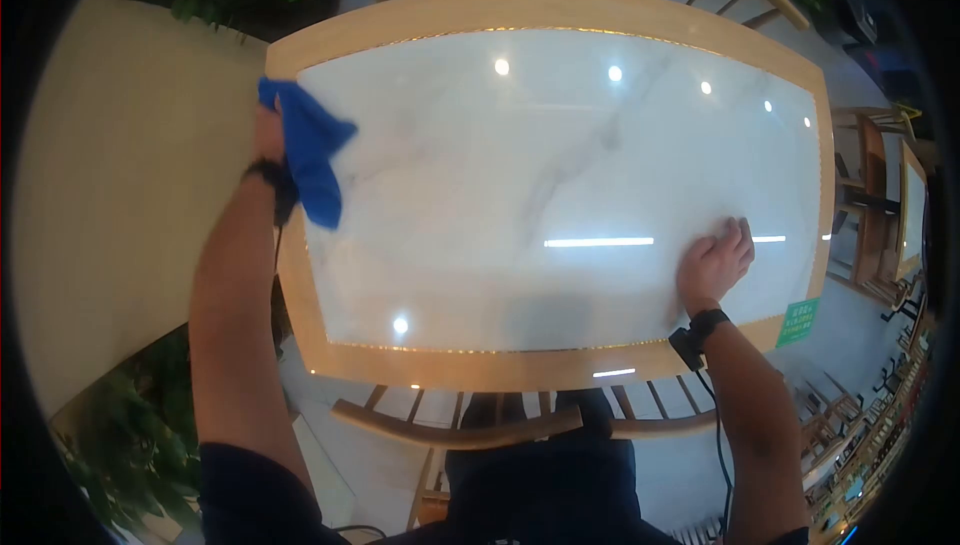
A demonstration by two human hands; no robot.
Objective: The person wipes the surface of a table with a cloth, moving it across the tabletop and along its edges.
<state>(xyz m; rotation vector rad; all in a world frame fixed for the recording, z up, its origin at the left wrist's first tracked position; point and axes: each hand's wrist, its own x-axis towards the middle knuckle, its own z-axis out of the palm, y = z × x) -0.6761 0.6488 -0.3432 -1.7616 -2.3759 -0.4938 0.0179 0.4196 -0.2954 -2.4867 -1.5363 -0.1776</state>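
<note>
At the left edge of the table, a blue cloth [314, 150] hangs partly over the wooden rim and partly onto the white marbled top. My left hand [268, 133] is closed on it, with most of the fingers hidden behind the fabric. My right hand [716, 263] rests on the right part of the table [470, 175], palm down and fingers stretched forward, holding nothing. Dark bands circle both wrists.
A green sticker [798, 323] is on the near right corner of the table. Wooden chairs [460, 430] stand along the near and far sides. A beige panel [140, 185] lies to the left, with green plants [130, 455] below it.
</note>
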